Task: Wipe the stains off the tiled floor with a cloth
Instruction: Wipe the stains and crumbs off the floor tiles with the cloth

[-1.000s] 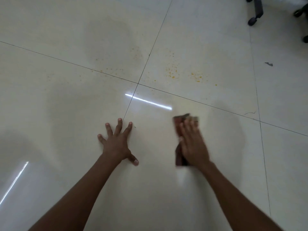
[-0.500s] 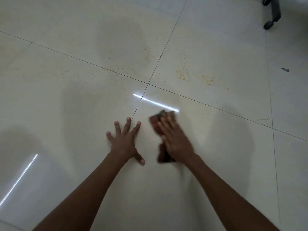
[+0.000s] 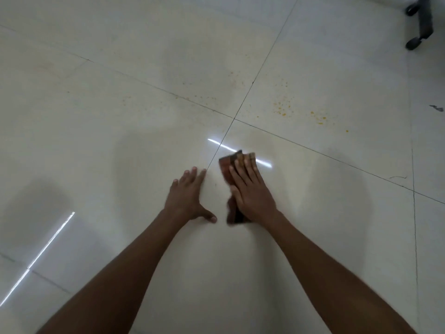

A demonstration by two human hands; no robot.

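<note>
My right hand (image 3: 250, 191) presses a brown cloth (image 3: 231, 165) flat on the floor (image 3: 120, 141). My left hand (image 3: 187, 196) rests beside it. Orange stains (image 3: 284, 104) lie beyond.

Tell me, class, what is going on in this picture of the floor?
A person is crouched over a pale tiled floor, wiping it. The right hand presses flat on a folded brownish cloth just right of a tile seam. The left hand rests open on the tile beside it, seemingly as support. Orange specks are scattered on the tiles farther ahead, beyond the cloth, so that patch is not yet wiped. A chair base with castors shows at the top right.
</note>
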